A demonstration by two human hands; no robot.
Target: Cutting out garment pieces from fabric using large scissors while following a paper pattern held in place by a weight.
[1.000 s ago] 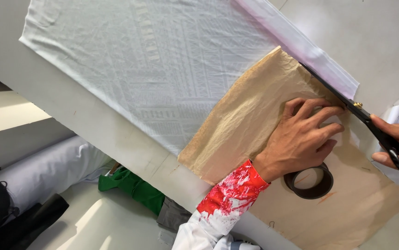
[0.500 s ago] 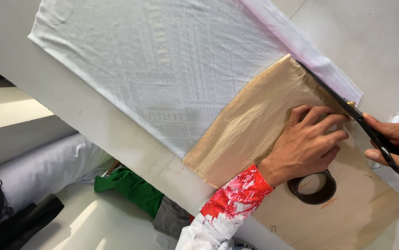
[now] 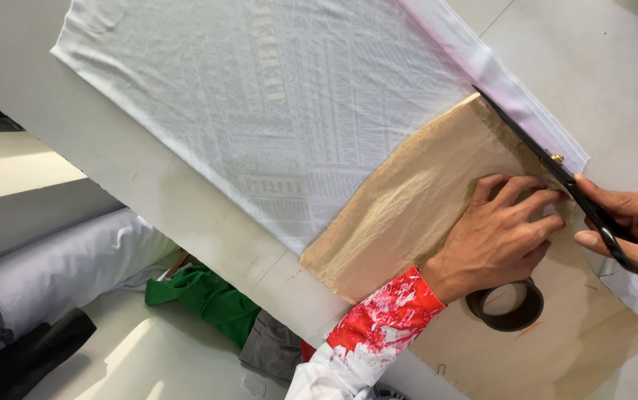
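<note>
Scissors (image 3: 556,178) in right hand (image 3: 633,230) (left hand (image 3: 500,233) flat on brown paper (image 3: 408,207)).

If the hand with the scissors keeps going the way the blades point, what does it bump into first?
Probably nothing solid: the right hand aims its scissors along the brown paper edge, over white cloth, to the picture's top.

single head-worn view, looking steeply down and close onto the table (image 3: 148,185), rolled so the table edge runs diagonally; both hands enter from the lower right, the floor (image 3: 111,355) showing at lower left.
</note>
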